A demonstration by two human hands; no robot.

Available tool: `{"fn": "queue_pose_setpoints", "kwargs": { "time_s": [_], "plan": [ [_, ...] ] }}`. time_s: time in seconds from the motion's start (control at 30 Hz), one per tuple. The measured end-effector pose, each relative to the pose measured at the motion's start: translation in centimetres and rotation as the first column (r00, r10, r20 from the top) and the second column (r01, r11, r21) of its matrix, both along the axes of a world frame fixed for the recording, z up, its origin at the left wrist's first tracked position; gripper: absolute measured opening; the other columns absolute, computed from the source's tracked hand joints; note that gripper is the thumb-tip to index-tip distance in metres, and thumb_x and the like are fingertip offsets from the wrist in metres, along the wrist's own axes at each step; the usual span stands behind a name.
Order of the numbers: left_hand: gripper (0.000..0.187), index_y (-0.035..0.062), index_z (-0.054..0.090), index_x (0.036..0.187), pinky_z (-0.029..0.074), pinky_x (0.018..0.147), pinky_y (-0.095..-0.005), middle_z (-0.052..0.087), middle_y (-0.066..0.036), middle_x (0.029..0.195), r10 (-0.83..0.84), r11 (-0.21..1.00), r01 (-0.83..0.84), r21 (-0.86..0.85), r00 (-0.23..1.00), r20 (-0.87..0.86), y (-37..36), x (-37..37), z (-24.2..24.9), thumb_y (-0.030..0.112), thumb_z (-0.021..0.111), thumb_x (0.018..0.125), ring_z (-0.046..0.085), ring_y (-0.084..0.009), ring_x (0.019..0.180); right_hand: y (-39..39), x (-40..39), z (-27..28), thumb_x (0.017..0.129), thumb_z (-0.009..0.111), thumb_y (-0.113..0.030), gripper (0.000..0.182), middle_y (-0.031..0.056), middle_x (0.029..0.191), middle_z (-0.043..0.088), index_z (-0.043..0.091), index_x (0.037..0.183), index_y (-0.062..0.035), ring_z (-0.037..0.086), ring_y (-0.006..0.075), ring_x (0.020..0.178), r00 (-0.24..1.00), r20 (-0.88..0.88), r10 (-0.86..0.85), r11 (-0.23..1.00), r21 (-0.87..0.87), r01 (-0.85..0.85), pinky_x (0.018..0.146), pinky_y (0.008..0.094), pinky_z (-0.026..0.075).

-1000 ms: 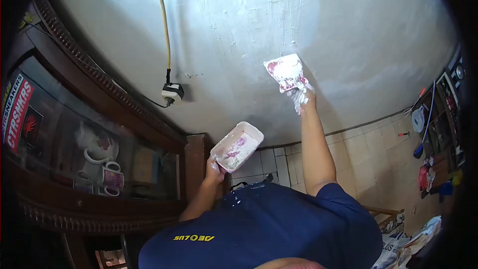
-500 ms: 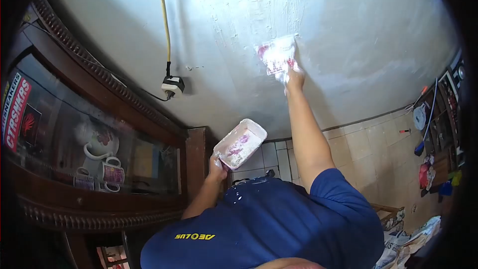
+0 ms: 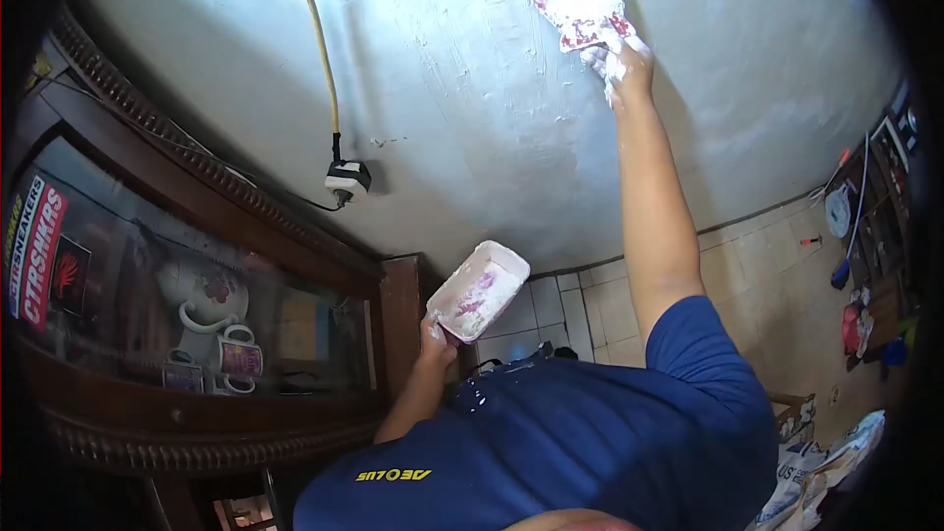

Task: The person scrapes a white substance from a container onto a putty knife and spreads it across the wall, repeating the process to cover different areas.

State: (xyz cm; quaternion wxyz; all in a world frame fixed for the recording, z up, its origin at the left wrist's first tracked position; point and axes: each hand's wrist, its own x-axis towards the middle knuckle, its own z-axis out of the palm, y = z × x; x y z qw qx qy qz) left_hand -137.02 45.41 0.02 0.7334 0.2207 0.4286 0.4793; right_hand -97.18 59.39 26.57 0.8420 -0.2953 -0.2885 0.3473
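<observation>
My right hand (image 3: 627, 61) is stretched high against the wall (image 3: 472, 167), gripping a wide putty scraper (image 3: 580, 2) smeared with white paste over red. White paste also coats the fingers. Ridges and streaks of paste mark the wall around the scraper. Down in front of my body, my left hand (image 3: 439, 339) grips the near end of a rectangular plastic tub (image 3: 480, 290). Its inside is smeared with white paste, and pinkish patches show through. The tub is tilted, its opening facing up toward me.
A dark wooden cabinet (image 3: 226, 433) with glass panes and mugs inside stands on the left. A yellow cable (image 3: 320, 39) runs down the wall to a power socket (image 3: 346, 179). Floor tiles (image 3: 728, 275) extend right, toward a cluttered shelf (image 3: 875, 246). Crumpled sacks (image 3: 816, 477) lie at lower right.
My right hand has slid the scraper up the wall and slightly to the right. My left hand and the tub stay nearly in place. The view has shifted slightly.
</observation>
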Motion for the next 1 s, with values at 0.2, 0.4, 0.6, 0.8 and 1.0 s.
{"fn": "queue_pose_setpoints", "kwargs": {
  "time_s": [0.2, 0.4, 0.6, 0.8, 1.0],
  "plan": [
    [0.048, 0.0032, 0.048, 0.119, 0.048, 0.085, -0.0413, 0.055, -0.012, 0.115, 0.049, 0.998, -0.05, -0.029, 0.998, -0.037, -0.5, 0.1, 1.1, 0.032, 0.035, 0.084, 0.056, -0.0281, 0.103, 1.7, 1.9, -15.9, 0.081, 0.059, -0.013, 0.028, 0.0048, 0.081, 0.059, 0.056, 0.105, 0.0011, 0.055, 0.0129, 0.061, 0.994, -0.105, -0.032, 0.973, -0.233, 0.007, 0.052, 0.0278, 0.047],
    [0.042, 0.0046, 0.049, 0.116, 0.052, 0.08, -0.0396, 0.058, -0.011, 0.11, 0.053, 0.999, -0.053, -0.006, 0.999, -0.006, -0.7, 0.5, 2.1, 0.031, 0.037, 0.085, 0.059, -0.0266, 0.097, -6.2, 0.1, -15.6, 0.083, 0.056, -0.013, 0.04, 0.0112, 0.099, 0.057, 0.043, 0.119, -0.0003, 0.059, 0.0224, 0.083, 0.959, -0.244, 0.142, 0.958, -0.209, -0.195, 0.067, 0.0341, 0.051],
    [0.04, 0.0022, 0.05, 0.115, 0.052, 0.08, -0.0394, 0.058, -0.012, 0.108, 0.082, 0.997, -0.082, 0.012, 0.997, -0.001, 0.6, 2.0, 2.3, 0.026, 0.04, 0.085, 0.059, -0.0264, 0.096, -2.4, 3.0, -1.9, 0.083, 0.054, -0.009, 0.031, 0.0096, 0.09, 0.059, 0.047, 0.111, 0.0033, 0.059, 0.0166, 0.068, 0.995, -0.032, 0.1, 0.983, 0.159, -0.093, 0.052, 0.0271, 0.048],
    [0.046, 0.0034, 0.049, 0.117, 0.048, 0.085, -0.0422, 0.056, -0.012, 0.114, 0.044, 0.998, -0.043, 0.036, 0.998, -0.046, 1.5, 3.2, 1.7, 0.031, 0.036, 0.083, 0.055, -0.0278, 0.102, 6.6, 6.4, -8.7, 0.081, 0.055, -0.009, 0.022, 0.0065, 0.076, 0.06, 0.057, 0.1, 0.0021, 0.058, 0.0149, 0.058, 0.991, 0.081, -0.106, 0.953, -0.276, 0.124, 0.047, 0.0279, 0.047],
    [0.042, 0.0025, 0.05, 0.115, 0.051, 0.08, -0.0392, 0.056, -0.012, 0.112, 0.023, 1.0, -0.022, -0.019, 0.998, 0.05, 1.2, 4.3, 3.2, 0.029, 0.038, 0.086, 0.059, -0.0268, 0.097, -1.1, 2.3, -14.4, 0.082, 0.056, -0.012, 0.026, 0.0074, 0.084, 0.06, 0.054, 0.105, 0.0007, 0.058, 0.0154, 0.065, 0.993, -0.092, 0.07, 0.944, -0.315, -0.096, 0.052, 0.0272, 0.048]
  ]
}}
